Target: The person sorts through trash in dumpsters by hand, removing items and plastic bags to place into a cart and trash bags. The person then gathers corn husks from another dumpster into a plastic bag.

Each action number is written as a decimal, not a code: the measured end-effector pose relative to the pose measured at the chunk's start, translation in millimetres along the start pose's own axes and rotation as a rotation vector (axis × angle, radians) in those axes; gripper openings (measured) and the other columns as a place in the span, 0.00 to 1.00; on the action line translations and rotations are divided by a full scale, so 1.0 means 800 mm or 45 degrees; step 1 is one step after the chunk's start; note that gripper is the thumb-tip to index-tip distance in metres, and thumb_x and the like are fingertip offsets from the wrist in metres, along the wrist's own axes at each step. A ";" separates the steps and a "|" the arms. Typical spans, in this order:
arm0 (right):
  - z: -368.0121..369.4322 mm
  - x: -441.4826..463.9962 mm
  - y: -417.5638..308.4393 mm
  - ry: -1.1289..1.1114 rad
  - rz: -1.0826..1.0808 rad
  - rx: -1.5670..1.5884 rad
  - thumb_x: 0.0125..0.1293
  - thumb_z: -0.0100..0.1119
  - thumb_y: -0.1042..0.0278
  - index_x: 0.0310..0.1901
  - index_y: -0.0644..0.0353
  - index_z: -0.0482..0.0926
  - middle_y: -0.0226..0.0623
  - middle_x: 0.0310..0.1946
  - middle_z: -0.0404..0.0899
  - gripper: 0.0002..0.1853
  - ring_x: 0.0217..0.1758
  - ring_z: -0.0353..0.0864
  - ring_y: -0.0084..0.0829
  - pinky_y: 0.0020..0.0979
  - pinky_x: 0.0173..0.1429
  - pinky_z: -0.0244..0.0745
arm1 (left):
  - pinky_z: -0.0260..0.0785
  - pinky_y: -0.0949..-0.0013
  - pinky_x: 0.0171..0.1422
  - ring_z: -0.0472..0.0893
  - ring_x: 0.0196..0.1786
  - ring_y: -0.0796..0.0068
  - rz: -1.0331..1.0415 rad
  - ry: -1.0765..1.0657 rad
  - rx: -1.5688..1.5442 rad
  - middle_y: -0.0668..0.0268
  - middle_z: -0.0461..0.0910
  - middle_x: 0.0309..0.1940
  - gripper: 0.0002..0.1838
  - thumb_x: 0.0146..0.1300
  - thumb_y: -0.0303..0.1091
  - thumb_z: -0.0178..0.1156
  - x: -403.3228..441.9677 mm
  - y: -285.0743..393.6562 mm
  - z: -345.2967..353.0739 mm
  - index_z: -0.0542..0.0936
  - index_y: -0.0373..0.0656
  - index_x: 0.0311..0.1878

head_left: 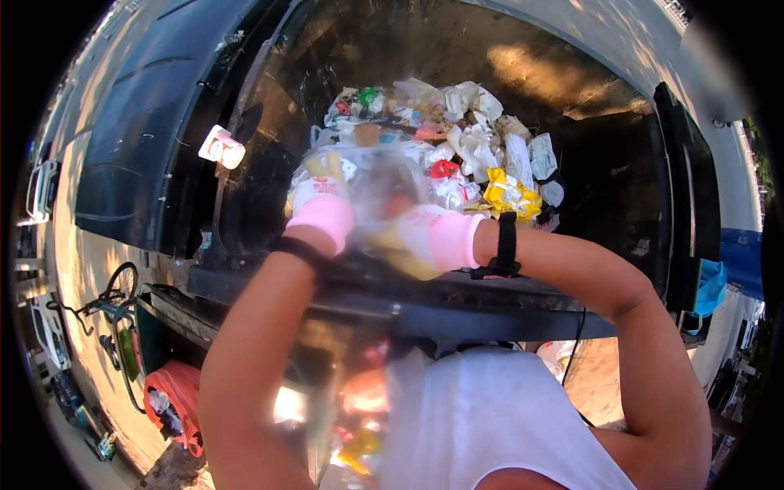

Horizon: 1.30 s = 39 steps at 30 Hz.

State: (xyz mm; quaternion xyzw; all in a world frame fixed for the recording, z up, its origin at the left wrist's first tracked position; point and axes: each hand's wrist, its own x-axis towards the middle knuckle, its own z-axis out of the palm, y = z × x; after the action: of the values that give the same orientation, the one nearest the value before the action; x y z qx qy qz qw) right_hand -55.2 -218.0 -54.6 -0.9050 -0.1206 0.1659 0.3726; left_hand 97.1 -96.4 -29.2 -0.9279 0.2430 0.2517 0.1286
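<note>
My left hand (pixel 321 200) wears a white glove with a pink cuff, red print and yellowish fingers. It is over the near left part of a heap of mixed rubbish (pixel 469 147) inside a large dark bin. My right hand (pixel 429 237), gloved the same way, is beside it, just inside the bin's near rim (pixel 506 318). Between both hands is a blurred, translucent plastic bag (pixel 388 184) with something dark and reddish showing through. Blur hides the fingers of both hands, so I cannot tell how they grip it. A yellow wrapper (pixel 512 196) lies right of my right hand.
A white and red cup (pixel 221 147) sits on the bin's left edge. The dark lid (pixel 135 155) hangs on the left. A red bag (pixel 175 400) is at lower left, near a bicycle (pixel 118 306). A blue bag (pixel 709 286) hangs at the right.
</note>
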 end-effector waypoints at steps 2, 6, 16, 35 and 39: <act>0.002 -0.005 0.005 0.063 0.034 -0.020 0.74 0.56 0.62 0.55 0.52 0.84 0.49 0.38 0.88 0.14 0.46 0.89 0.53 0.50 0.51 0.82 | 0.78 0.48 0.69 0.81 0.70 0.43 0.063 0.071 -0.128 0.46 0.70 0.77 0.44 0.68 0.39 0.64 0.040 -0.027 0.030 0.58 0.48 0.85; 0.000 -0.008 0.020 0.106 0.105 0.174 0.73 0.58 0.65 0.59 0.52 0.84 0.47 0.38 0.87 0.15 0.42 0.88 0.51 0.48 0.48 0.82 | 0.79 0.50 0.67 0.85 0.65 0.45 0.083 -0.020 -0.132 0.44 0.86 0.59 0.26 0.69 0.32 0.61 0.051 -0.044 0.017 0.77 0.39 0.70; -0.026 0.049 0.043 0.236 0.581 0.171 0.71 0.59 0.60 0.53 0.58 0.85 0.49 0.51 0.89 0.16 0.50 0.89 0.50 0.45 0.54 0.83 | 0.80 0.53 0.40 0.89 0.39 0.54 0.100 -0.221 -0.488 0.54 0.89 0.44 0.18 0.68 0.31 0.60 0.096 -0.074 0.023 0.86 0.43 0.59; 0.004 0.097 0.071 0.373 0.762 1.095 0.64 0.78 0.56 0.46 0.64 0.86 0.34 0.37 0.88 0.20 0.37 0.85 0.26 0.33 0.41 0.81 | 0.80 0.63 0.38 0.89 0.30 0.67 0.344 -0.002 -0.247 0.58 0.91 0.34 0.13 0.60 0.33 0.73 0.099 -0.045 0.023 0.91 0.41 0.47; -0.003 0.080 0.064 0.435 0.750 1.097 0.64 0.78 0.56 0.46 0.64 0.88 0.33 0.36 0.88 0.19 0.37 0.85 0.24 0.33 0.43 0.82 | 0.80 0.63 0.36 0.89 0.30 0.67 0.463 -0.032 -0.176 0.59 0.90 0.33 0.12 0.60 0.32 0.75 0.109 -0.044 0.020 0.91 0.41 0.47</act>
State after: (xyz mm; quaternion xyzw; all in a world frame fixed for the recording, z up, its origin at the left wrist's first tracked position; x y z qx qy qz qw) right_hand 9.0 -233.3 -102.7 -0.6800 0.2791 0.1481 0.6616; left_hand 174.8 -94.3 -85.0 -0.8721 0.3873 0.2986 0.0199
